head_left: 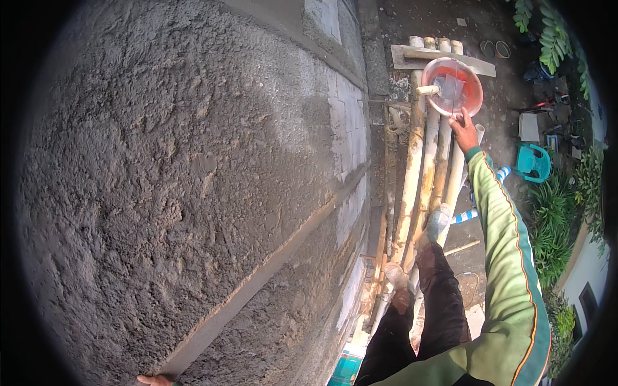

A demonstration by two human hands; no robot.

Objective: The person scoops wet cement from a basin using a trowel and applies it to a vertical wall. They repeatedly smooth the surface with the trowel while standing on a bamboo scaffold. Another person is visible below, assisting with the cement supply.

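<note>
The wall (pixel 148 128) at 9 o'clock is mottled grey-brown, with whitish blocks (pixel 347 122) toward 1 o'clock. The straight bar (pixel 257 283) at 7 o'clock is dull grey-brown with a lighter tan edge. Toward 2 o'clock, the bucket (pixel 474 93) is orange-red inside with a pale pinkish rim. The poles (pixel 410 174) between 2 and 3 o'clock are cream, blotched brown. At 3 o'clock, the chair (pixel 533 163) is turquoise and a tube (pixel 465 216) is striped blue and white. The sleeve (pixel 508 257), toward 4 o'clock, is light green with a teal band and thin orange piping.

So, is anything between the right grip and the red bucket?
Nothing visible: the right grip is at the near rim of the red bucket. The pale handle is at its left, out of the way.
</note>
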